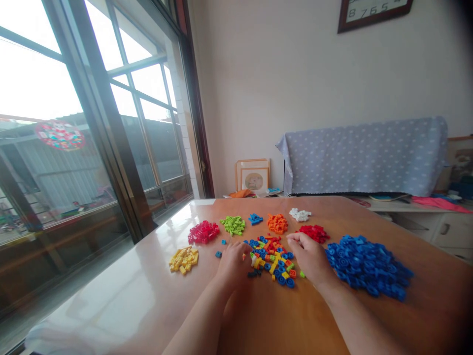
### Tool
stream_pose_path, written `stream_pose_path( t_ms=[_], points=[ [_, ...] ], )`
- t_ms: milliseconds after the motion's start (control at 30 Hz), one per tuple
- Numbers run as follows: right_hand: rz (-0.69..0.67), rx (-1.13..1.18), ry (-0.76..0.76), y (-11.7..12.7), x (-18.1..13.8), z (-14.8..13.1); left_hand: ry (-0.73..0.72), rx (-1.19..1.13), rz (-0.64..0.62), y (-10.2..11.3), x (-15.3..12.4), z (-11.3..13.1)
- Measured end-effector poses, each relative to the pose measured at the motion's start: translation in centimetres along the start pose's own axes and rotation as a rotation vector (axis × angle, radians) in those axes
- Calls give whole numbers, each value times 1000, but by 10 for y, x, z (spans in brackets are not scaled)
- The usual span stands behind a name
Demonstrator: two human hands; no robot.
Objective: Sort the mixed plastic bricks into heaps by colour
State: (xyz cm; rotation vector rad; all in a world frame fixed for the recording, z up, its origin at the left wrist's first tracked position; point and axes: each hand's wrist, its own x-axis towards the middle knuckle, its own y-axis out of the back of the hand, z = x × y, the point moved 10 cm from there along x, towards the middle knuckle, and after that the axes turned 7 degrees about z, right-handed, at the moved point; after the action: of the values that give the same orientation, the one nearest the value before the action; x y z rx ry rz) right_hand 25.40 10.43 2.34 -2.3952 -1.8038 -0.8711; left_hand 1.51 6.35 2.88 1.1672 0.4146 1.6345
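Note:
On the table is a mixed pile of toy building bricks (pixel 275 261) in blue, yellow, red, orange and green. My left hand (pixel 233 261) is at the left edge of this pile, its fingers bent and closed over small pieces that I cannot make out. On the pile's right side, my right hand (pixel 307 251) hovers with its fingers curled together; its fingertips hide whatever may be between them. Just beyond it lies a red brick pile (pixel 314 233). A few dark bricks (pixel 254 273) are beside my left hand, and loose teal bricks (pixel 219 254) lie to its left.
Sorted piles surround the mix: yellow (pixel 184 260), crimson (pixel 203 232), lime green (pixel 233 225), small blue (pixel 255 219), orange (pixel 277 223) and white (pixel 300 214). A large blue pile (pixel 367 266) stands at the right. Glass windows (pixel 148 133) flank the table (pixel 140 301).

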Motion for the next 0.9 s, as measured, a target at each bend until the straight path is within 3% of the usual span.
stream_pose_path(
  t_ms=[500,800,900],
  points=[
    [-150,3,12,-29,-14,-2,40,188,-65,-2,-8,0],
    [-147,-11,19,-33,-13,0,64,206,-105,-2,-4,4],
    [-156,-7,17,-34,-14,1,101,183,-64,3,-2,2]
  ],
)
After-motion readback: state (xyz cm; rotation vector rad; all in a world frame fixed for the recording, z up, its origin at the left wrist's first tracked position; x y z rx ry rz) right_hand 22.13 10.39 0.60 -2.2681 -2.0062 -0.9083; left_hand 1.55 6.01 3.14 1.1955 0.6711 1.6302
